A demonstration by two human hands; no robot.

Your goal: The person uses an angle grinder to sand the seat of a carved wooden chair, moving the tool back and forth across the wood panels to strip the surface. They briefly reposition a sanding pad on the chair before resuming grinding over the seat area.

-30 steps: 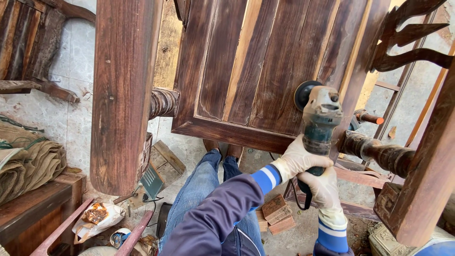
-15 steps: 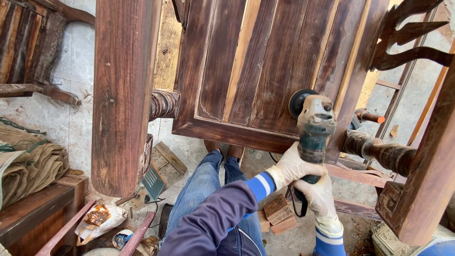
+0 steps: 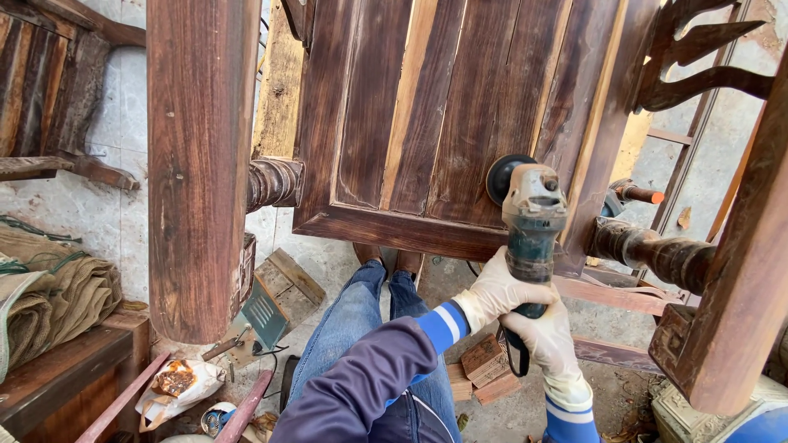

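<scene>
A person in white gloves is gripping an angle grinder (image 3: 529, 221) with both hands, its round disc pressing against the lower right part of a dark wooden panel (image 3: 427, 115). The left hand (image 3: 497, 291) is wrapping its fingers tightly around the grinder's green body from the left, while the right hand (image 3: 546, 340) is clasping the handle end just below it, fingers closed around the tool. The person is wearing blue jeans (image 3: 353, 328) and a dark sleeve with blue and white cuffs. A thick wooden post (image 3: 197, 164) is standing to the left, and a turned wooden rail (image 3: 657, 254) is running just to the right of the grinder. Small wooden blocks (image 3: 484, 365) are lying on the floor beneath the hands.
</scene>
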